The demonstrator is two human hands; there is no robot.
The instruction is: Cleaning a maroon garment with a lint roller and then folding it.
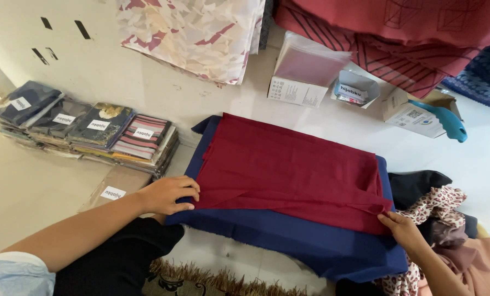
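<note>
The red cloth [289,170] lies flat and partly folded on a blue cloth [310,241], which is spread on the pale floor [119,77]. The left hand [168,194] rests on the red cloth's near left edge, fingers curled over the edge and pinching it against the blue cloth. The right hand [404,230] pinches the red cloth's near right corner between thumb and fingertips. Both hands grip narrowly, each closed on cloth. Just beside the right hand lies a heap of clothes [448,219], black, leopard-print and pink. A flat brown packet [116,186] lies just beside the left forearm. Beyond it, a row of bagged scarves [91,129] sits in stacks. Behind the red cloth stand a box of clear bags [305,71], a small label tray [354,90] and a carton [415,115] bearing a blue tape gun [445,120]. Patterned fabrics [195,33] lie farther back.
</note>
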